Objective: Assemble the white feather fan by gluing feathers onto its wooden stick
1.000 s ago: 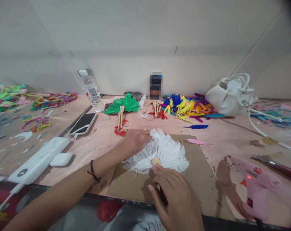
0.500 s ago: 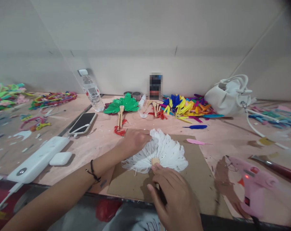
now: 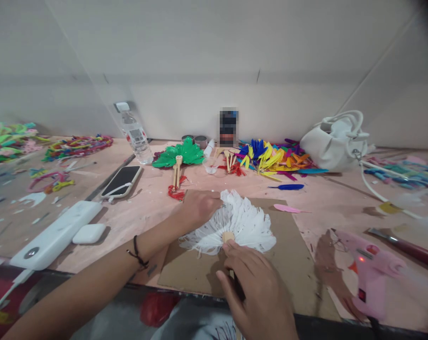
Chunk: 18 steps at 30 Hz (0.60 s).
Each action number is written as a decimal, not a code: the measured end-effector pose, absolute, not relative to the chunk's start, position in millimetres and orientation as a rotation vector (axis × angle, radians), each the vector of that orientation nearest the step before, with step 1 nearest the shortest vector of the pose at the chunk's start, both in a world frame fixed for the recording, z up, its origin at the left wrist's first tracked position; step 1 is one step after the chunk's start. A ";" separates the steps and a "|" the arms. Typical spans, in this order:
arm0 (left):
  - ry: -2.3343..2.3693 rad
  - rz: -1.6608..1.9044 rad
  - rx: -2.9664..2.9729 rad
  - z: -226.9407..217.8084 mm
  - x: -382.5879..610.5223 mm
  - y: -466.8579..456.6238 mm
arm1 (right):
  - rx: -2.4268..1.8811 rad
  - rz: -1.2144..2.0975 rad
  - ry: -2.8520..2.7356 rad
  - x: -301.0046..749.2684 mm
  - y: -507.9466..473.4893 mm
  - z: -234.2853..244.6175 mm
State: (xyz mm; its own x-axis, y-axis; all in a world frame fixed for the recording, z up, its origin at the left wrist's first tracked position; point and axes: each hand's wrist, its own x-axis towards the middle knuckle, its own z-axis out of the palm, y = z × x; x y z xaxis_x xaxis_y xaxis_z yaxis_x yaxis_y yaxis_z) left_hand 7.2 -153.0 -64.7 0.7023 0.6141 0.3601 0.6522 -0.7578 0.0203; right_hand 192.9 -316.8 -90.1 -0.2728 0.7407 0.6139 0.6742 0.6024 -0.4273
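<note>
A white feather fan [image 3: 240, 222] with a small wooden hub lies on a brown cardboard sheet [image 3: 291, 264] near the table's front edge. My left hand [image 3: 199, 207] rests on the fan's upper left edge, fingers curled and pinching the feathers. My right hand [image 3: 256, 288] is closed around the fan's handle just below the wooden hub, fingertips touching it; the handle itself is hidden under the hand.
A pink glue gun [image 3: 371, 278] stands at the right. A pile of coloured feathers [image 3: 273, 158], a green feather fan [image 3: 180, 155], a water bottle [image 3: 134, 134], a phone [image 3: 121, 182], a white power bank [image 3: 54, 233], an earbud case [image 3: 89, 233] and a white bag [image 3: 336, 141] lie around.
</note>
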 end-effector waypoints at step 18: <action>-1.046 -0.509 -2.761 -65.0 7.2 -154.2 | -1.109 0.121 -1.996 192.1 -317.3 -92.0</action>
State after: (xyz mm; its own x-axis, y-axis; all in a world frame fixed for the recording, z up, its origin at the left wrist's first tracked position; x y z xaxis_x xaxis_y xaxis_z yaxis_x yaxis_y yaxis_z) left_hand 7.2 -154.2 -65.0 0.7000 0.6154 0.3622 0.6648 -0.7469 -0.0158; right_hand 192.1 -317.3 -92.0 -0.2666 0.7409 0.6164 0.6610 0.6060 -0.4425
